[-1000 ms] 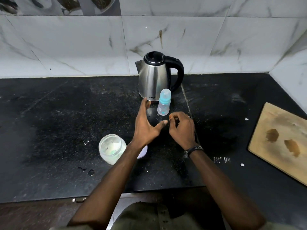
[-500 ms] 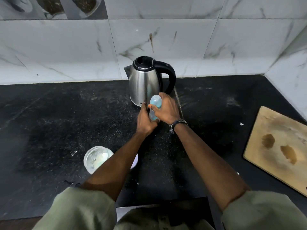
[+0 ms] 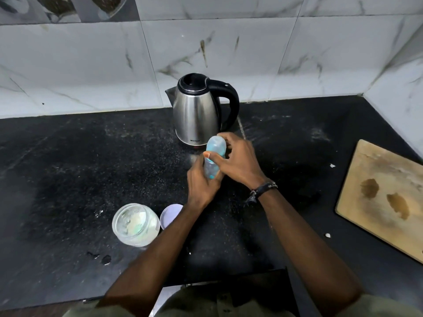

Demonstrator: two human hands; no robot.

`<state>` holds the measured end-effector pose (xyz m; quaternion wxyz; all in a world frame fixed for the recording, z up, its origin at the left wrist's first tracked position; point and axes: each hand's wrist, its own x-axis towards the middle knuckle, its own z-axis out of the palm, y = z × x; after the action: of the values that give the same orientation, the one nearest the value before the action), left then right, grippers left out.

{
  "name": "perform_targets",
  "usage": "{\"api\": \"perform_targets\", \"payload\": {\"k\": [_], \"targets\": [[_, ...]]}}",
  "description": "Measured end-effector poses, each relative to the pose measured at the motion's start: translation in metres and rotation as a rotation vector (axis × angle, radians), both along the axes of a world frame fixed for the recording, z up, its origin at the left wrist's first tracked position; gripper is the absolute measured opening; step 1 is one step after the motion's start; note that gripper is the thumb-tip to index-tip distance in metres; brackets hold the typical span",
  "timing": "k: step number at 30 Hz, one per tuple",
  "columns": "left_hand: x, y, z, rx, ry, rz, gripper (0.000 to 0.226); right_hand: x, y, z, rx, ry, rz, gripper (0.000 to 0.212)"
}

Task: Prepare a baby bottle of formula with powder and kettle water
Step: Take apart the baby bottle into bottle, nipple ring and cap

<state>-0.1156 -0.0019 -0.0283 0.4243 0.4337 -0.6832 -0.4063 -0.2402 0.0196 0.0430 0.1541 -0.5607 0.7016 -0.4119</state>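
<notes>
Head view, two hands [image 3: 219, 170] gripping one bottle [image 3: 214, 156]

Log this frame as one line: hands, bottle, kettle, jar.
left hand grips bottle body | right hand grips clear blue-tinted baby bottle top | steel kettle behind, untouched | open glass powder jar near-left

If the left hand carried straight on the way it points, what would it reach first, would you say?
Probably the kettle. The left hand, gripping the bottle low, points up-counter toward the kettle's base; depth between them is hard to judge.
</notes>
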Motion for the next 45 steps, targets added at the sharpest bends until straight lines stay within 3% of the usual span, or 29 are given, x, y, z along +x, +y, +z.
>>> {"api": "perform_targets", "payload": {"k": [12,16,22,26,29,33,36,40,45], "targets": [[0.047,0.077,0.005,-0.056,-0.025,-0.015,0.035,0.028,0.085,0.016,0.035,-0.131,0.085,0.05],[0.059,0.102,0.002,-0.052,-0.082,-0.012,0.049,0.042,0.1,0.014,0.097,0.002,0.066,0.061],[0.067,0.121,0.006,-0.04,-0.122,-0.027,0.061,0.066,0.11,0.022,0.219,0.294,-0.147,0.077],[0.069,0.13,0.015,-0.063,-0.117,-0.085,0.07,0.076,0.11,0.028,0.17,0.346,-0.203,0.056],[0.077,0.124,0.017,0.0,-0.086,-0.205,0.069,0.073,0.11,0.026,0.013,0.347,-0.126,0.044],[0.088,0.119,0.018,0.154,0.0,-0.283,0.039,0.066,0.111,0.025,-0.117,0.271,0.085,0.041],[0.089,0.116,0.026,0.254,0.046,-0.318,0.026,0.064,0.111,0.029,-0.107,0.229,0.18,0.035],[0.093,0.11,0.026,0.354,0.031,-0.321,0.033,0.06,0.116,0.04,-0.057,0.076,0.33,0.029],[0.1,0.106,0.031,0.39,0.094,-0.295,0.026,0.052,0.119,0.047,0.024,-0.11,0.453,0.046]]}}
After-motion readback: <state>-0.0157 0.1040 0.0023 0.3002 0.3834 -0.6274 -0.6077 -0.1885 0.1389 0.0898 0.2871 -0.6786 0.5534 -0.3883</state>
